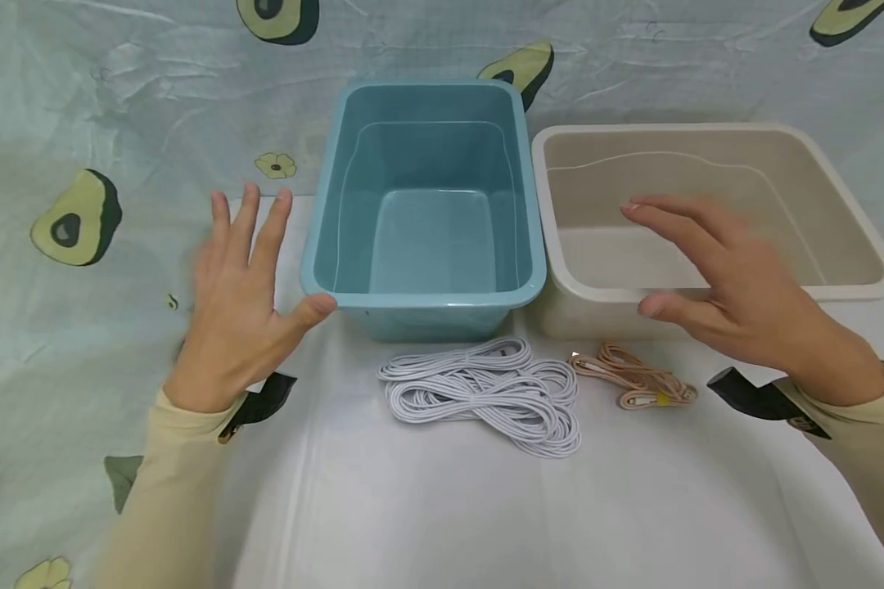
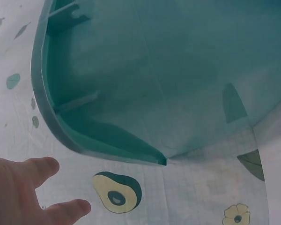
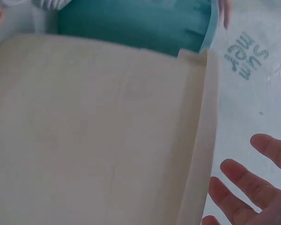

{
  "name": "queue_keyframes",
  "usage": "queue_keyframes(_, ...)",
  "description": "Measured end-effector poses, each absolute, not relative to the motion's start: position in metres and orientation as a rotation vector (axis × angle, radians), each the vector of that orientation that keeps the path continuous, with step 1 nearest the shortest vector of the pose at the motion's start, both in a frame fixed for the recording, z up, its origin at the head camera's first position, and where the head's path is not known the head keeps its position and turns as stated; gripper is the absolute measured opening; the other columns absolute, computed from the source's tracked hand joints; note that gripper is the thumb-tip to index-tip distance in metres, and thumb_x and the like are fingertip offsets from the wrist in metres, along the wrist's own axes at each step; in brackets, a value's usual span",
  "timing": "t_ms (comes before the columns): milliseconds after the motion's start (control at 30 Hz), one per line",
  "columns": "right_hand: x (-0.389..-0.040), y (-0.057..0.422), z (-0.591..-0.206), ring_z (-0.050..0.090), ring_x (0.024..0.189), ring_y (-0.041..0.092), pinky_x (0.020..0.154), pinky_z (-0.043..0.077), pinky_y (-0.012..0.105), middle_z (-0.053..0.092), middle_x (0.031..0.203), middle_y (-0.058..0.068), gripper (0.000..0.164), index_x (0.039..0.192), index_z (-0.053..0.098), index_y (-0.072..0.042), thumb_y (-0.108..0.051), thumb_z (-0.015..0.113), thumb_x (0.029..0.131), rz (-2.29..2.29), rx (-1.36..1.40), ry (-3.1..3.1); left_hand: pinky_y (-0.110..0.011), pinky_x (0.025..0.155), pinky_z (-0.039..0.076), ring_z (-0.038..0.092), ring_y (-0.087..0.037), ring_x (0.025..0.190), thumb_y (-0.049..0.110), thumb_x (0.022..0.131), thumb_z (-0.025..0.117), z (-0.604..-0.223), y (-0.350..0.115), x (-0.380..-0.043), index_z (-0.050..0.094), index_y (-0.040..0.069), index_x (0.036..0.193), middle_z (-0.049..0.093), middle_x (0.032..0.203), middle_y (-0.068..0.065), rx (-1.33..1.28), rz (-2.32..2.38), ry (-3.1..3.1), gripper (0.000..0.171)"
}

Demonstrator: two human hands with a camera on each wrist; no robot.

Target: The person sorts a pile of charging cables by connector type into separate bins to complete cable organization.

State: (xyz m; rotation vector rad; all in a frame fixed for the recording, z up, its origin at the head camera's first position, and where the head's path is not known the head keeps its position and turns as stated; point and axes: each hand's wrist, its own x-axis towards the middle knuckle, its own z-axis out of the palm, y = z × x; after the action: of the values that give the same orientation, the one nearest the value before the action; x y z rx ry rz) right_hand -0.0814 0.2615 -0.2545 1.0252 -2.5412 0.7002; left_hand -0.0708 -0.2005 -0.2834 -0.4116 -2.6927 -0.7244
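Observation:
My left hand [image 1: 232, 319] is beside the blue-green plastic bin [image 1: 427, 299], fingers spread and straight. Its thumb tip overlaps the bin's front left corner in the head view; whether it touches, I cannot tell. Over the front rim of the beige bin [image 1: 714, 128] hovers my right hand [image 1: 751, 303], fingers extended and slightly blurred, holding nothing. In the right wrist view its fingers [image 3: 248, 183] appear beside the beige bin's wall [image 3: 103, 131]. In front of the bins lie bundled white cables [image 1: 479, 401] and a smaller coppery-pink cable bundle [image 1: 637, 376].
The two bins stand side by side at the back of a white-covered table [image 1: 442, 515]. A pale sheet printed with avocados [image 1: 77, 217] and flowers hangs behind and covers the left side. Black wrist straps [image 1: 261, 401] stick out near both hands.

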Motion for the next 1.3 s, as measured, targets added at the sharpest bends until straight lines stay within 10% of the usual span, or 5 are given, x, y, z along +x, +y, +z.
queue_keyframes(333, -0.062, 0.22, -0.254, 0.051, 0.141, 0.005, 0.114, 0.038, 0.007, 0.058, 0.146, 0.018, 0.092, 0.147, 0.055, -0.003, -0.071, 0.066, 0.086, 0.871, 1.189, -2.454, -0.07, 0.125, 0.011, -0.003, -0.034, 0.166, 0.096, 0.084, 0.026, -0.289, -0.178, -0.068, 0.019, 0.024, 0.167, 0.012, 0.177, -0.004, -0.551, -0.696, -2.597, 0.11)
queue_keyframes(600, -0.052, 0.194, -0.265, 0.054, 0.138, 0.007, 0.097, 0.043, 0.003, 0.06, 0.142, 0.012, 0.081, 0.143, 0.058, -0.001, -0.056, 0.076, 0.086, 0.974, 1.392, -2.331, -0.064, 0.13, 0.011, 0.009, -0.031, 0.166, 0.097, 0.084, 0.02, -0.287, -0.169, -0.068, 0.022, 0.014, 0.167, 0.019, 0.175, -0.01, -0.531, -0.445, -2.594, 0.117)
queue_keyframes(1000, -0.036, 0.167, -0.28, 0.066, 0.12, 0.022, 0.113, 0.05, 0.019, 0.068, 0.124, 0.016, 0.05, 0.126, 0.068, 0.004, -0.033, 0.078, 0.094, 1.041, 1.558, -2.061, -0.057, 0.134, 0.004, 0.006, -0.026, 0.166, 0.101, 0.079, 0.019, -0.286, -0.161, -0.069, 0.007, 0.011, 0.167, 0.011, 0.175, -0.01, -0.434, -0.439, -2.77, 0.127)
queue_keyframes(1300, -0.018, 0.159, -0.293, 0.065, 0.118, 0.012, 0.102, 0.055, 0.022, 0.069, 0.126, -0.001, 0.041, 0.128, 0.069, -0.014, -0.034, 0.079, 0.093, 0.906, 1.69, -2.203, -0.053, 0.135, 0.003, 0.01, -0.029, 0.165, 0.101, 0.079, 0.017, -0.282, -0.162, -0.067, 0.007, 0.005, 0.166, 0.009, 0.175, -0.012, -0.419, -0.406, -2.83, 0.13)
